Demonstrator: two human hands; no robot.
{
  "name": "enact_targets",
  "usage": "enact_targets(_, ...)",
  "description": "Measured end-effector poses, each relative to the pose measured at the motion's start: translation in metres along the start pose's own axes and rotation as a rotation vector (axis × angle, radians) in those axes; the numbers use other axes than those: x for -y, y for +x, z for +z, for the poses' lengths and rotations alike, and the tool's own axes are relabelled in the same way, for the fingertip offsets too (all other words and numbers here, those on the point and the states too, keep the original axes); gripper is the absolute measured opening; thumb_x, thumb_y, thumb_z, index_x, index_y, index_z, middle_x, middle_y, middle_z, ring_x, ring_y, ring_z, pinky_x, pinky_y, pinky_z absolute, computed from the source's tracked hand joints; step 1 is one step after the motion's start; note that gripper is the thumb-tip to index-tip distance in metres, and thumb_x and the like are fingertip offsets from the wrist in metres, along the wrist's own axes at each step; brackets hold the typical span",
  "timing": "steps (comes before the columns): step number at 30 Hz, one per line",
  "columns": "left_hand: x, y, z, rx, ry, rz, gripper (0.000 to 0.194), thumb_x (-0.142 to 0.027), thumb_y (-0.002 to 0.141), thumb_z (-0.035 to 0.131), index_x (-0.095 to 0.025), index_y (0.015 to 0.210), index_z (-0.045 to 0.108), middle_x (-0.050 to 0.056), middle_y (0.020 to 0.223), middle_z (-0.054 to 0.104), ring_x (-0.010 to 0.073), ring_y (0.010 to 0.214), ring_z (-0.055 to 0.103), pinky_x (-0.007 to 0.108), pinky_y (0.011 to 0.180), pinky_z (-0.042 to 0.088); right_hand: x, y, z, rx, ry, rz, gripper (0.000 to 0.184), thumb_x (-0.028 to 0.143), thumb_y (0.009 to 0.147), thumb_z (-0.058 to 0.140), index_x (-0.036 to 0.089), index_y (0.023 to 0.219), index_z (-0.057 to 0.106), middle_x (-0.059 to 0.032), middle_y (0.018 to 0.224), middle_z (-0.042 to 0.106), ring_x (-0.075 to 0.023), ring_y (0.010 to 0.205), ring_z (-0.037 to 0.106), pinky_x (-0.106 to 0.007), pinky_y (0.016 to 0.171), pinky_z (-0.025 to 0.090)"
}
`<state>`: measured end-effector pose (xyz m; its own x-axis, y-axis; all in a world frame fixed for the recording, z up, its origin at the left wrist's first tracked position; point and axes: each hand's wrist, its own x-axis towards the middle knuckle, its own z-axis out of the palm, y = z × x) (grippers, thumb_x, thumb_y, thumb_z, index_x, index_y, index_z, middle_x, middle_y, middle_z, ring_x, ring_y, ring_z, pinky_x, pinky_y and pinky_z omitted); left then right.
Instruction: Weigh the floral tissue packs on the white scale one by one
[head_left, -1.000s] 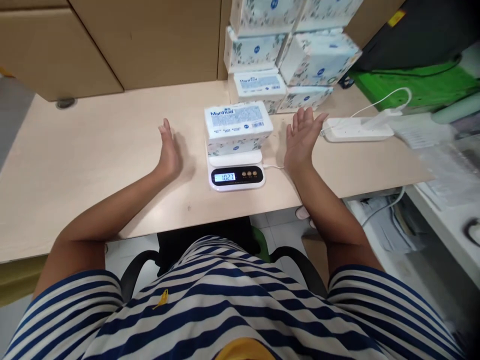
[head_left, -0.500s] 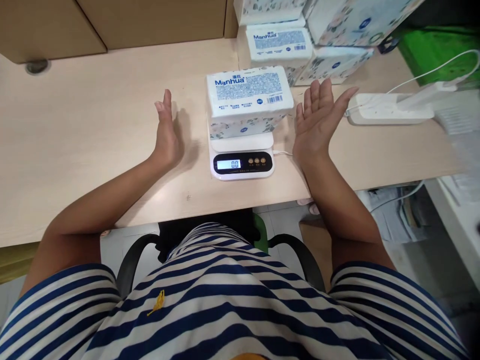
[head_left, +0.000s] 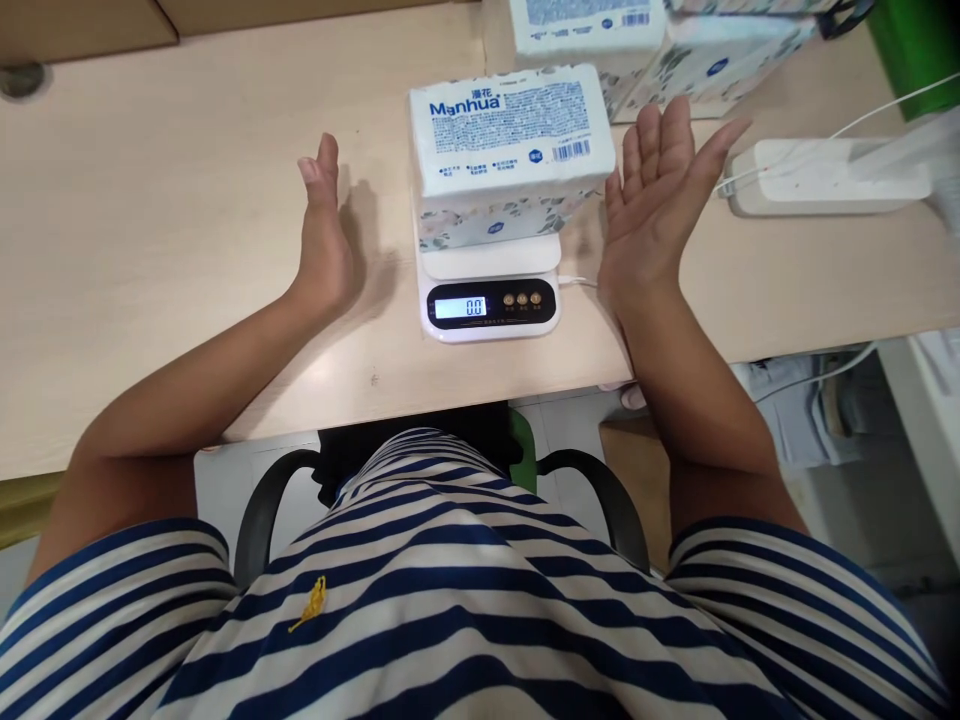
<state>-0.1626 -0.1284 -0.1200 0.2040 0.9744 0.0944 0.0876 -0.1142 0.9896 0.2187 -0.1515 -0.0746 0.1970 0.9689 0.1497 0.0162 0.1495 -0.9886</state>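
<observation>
A white pack of tissues (head_left: pixel 514 145) with blue print and a floral band rests on a white digital scale (head_left: pixel 491 265). The lit display reads 0.0, with round buttons to its right. Left of the pack, my left hand (head_left: pixel 324 235) stands on edge on the table, open, holding nothing and apart from the pack. On the other side my right hand (head_left: pixel 651 205) lies palm up and open, fingers spread. It holds nothing, and its fingertips come close to the pack's right side. A thin white cable leaves the scale's right edge towards my right wrist.
More tissue packs (head_left: pixel 592 35) are stacked at the back, behind my right hand. A white power strip (head_left: pixel 825 180) with cables lies to the right. Brown cabinet panels (head_left: pixel 82 30) stand at the back left, near a round table grommet (head_left: pixel 21 80). The table's front edge runs before my body.
The view has tilted down and come slightly closer, so the table things sit higher in the picture. Both hands keep their pose beside the pack, and the display still reads 0.0.
</observation>
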Motion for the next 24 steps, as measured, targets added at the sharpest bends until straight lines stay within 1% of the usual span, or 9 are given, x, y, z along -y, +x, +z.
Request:
enact_targets(3,0.007,0.001,-0.004,0.074,0.040,0.040,0.097,-0.102,0.085,0.004,-0.062,0.173,-0.002,-0.053,0.168,-0.007,0.0132,0.171,-0.037,0.031,0.145,-0.026,0.001,0.000,0.004,0.020,-0.002,0.024,0.117,0.100,0.087,0.002,0.027,0.175,0.028,-0.0038,0.185,0.033,-0.0164,0.176,0.025,-0.040,0.144,0.025)
enact_targets(5,0.008,0.001,-0.005,0.090,0.031,0.053,0.097,-0.101,0.085,0.003,-0.061,0.173,-0.004,-0.054,0.167,-0.008,0.0125,0.170,-0.039,0.030,0.144,-0.026,0.003,-0.002,0.007,0.021,0.012,0.042,0.109,0.094,0.092,0.001,0.027,0.173,0.029,-0.0031,0.185,0.034,-0.0145,0.174,0.029,-0.039,0.144,0.025)
enact_targets(9,0.004,0.000,-0.002,0.039,0.012,0.024,0.102,-0.104,0.084,0.014,-0.059,0.175,0.001,-0.051,0.171,-0.001,0.0150,0.172,-0.035,0.024,0.143,-0.024,0.009,-0.005,0.010,0.023,0.030,0.060,0.101,0.086,0.097,0.001,0.024,0.172,0.028,-0.0034,0.185,0.034,-0.0133,0.172,0.033,-0.038,0.144,0.026)
enact_targets(14,-0.001,0.003,0.000,-0.039,0.061,-0.051,0.109,-0.106,0.083,0.025,-0.052,0.177,0.010,-0.044,0.176,0.006,0.0164,0.176,-0.024,0.030,0.148,-0.017,0.012,-0.009,0.005,0.100,0.032,0.054,0.102,0.086,0.098,0.009,0.021,0.176,0.021,-0.0046,0.187,0.029,-0.0145,0.173,0.032,-0.038,0.144,0.027)
enact_targets(17,-0.007,-0.001,0.003,-0.020,0.037,0.006,0.101,-0.102,0.088,0.027,-0.054,0.176,0.012,-0.043,0.177,0.009,0.0197,0.176,-0.026,0.036,0.148,-0.020,0.011,-0.008,0.001,0.130,0.040,0.033,0.103,0.086,0.097,0.014,0.019,0.175,0.023,-0.0054,0.187,0.030,-0.0155,0.173,0.031,-0.038,0.143,0.029)
enact_targets(19,-0.019,-0.009,0.011,-0.021,0.048,0.079,0.098,-0.101,0.091,0.025,-0.054,0.176,0.014,-0.039,0.180,0.010,0.0222,0.176,-0.025,0.039,0.148,-0.021,0.008,-0.007,0.001,0.112,0.052,0.036,0.106,0.092,0.092,0.017,0.023,0.171,0.031,-0.0045,0.185,0.034,-0.0171,0.174,0.030,-0.040,0.143,0.029)
enact_targets(21,-0.033,-0.019,0.025,-0.025,0.111,0.184,0.096,-0.100,0.093,0.027,-0.051,0.176,0.022,-0.032,0.184,0.012,0.0244,0.178,-0.019,0.040,0.149,-0.018,0.007,-0.008,0.005,0.099,0.060,0.039,0.113,0.103,0.083,0.023,0.027,0.164,0.043,-0.0030,0.183,0.039,-0.0204,0.174,0.031,-0.042,0.144,0.027)
enact_targets(23,-0.046,-0.030,0.045,0.015,0.150,0.248,0.094,-0.097,0.094,0.040,-0.049,0.174,0.031,-0.025,0.186,0.016,0.0262,0.180,-0.010,0.041,0.150,-0.010,0.008,-0.013,0.014,0.152,0.062,0.007,0.110,0.108,0.079,0.032,0.031,0.155,0.055,-0.0010,0.179,0.046,-0.0234,0.174,0.032,-0.044,0.146,0.022)
enact_targets(24,-0.049,-0.035,0.055,0.035,0.127,0.242,0.095,-0.096,0.093,0.048,-0.047,0.174,0.034,-0.020,0.187,0.019,0.0273,0.180,-0.007,0.042,0.151,-0.005,0.010,-0.018,0.018,0.207,0.065,-0.015,0.106,0.107,0.080,0.035,0.033,0.150,0.060,-0.0009,0.175,0.052,-0.0252,0.173,0.034,-0.046,0.147,0.022)
